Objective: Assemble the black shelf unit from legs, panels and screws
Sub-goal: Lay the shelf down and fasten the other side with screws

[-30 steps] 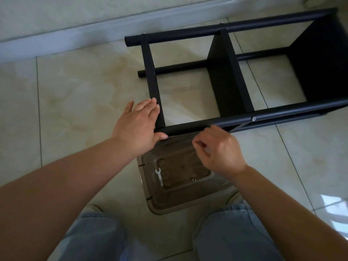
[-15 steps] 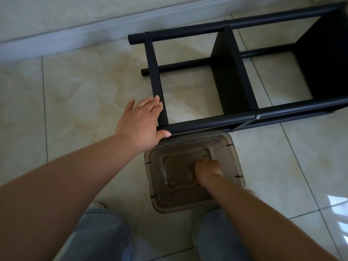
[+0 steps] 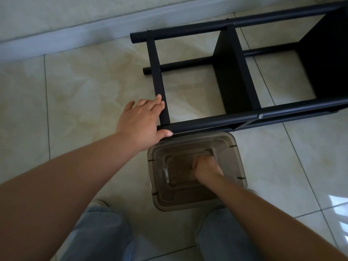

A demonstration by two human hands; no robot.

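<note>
1 clear bin (image 3: 239, 164) holds the right hand (image 3: 206, 169), grip unclear, beside a wrench (image 3: 166, 173); left hand (image 3: 144, 121) lies flat against the shelf unit (image 3: 216, 122).

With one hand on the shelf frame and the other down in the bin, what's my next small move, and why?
Probably lift the right hand out of the plastic bin with a screw, since the left hand steadies the shelf frame at a corner. Whether anything is gripped can't be seen.

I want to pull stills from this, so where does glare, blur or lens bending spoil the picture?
Head view: window glare on the tiles at lower right; right hand dim and soft inside the tinted bin; shelf unit sharp, its rails bowed by the wide lens.
</note>
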